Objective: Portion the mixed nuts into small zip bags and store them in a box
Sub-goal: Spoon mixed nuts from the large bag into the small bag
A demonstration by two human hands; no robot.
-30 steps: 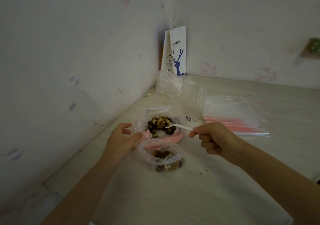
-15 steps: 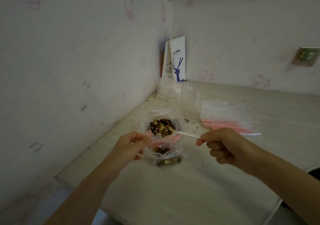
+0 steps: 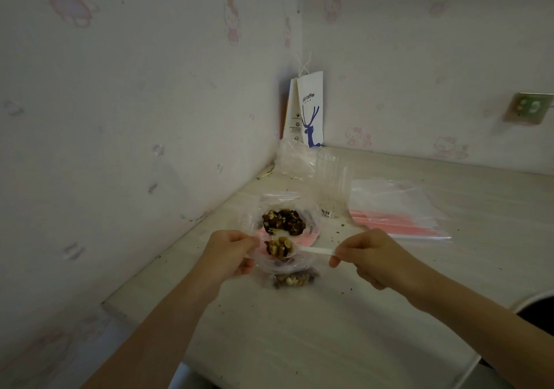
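Nut-filled spoon (image 3: 311, 250) sits between both hands (image 3: 228, 253) (image 3: 370, 258), seemingly above zip bag (image 3: 289, 270).

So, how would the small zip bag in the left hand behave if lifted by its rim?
Probably floppy: the small zip bag is thin clear film, its mouth held open by the left hand. Likely bottom-heavy, since nuts pool at its base, so it should sag, not stand.
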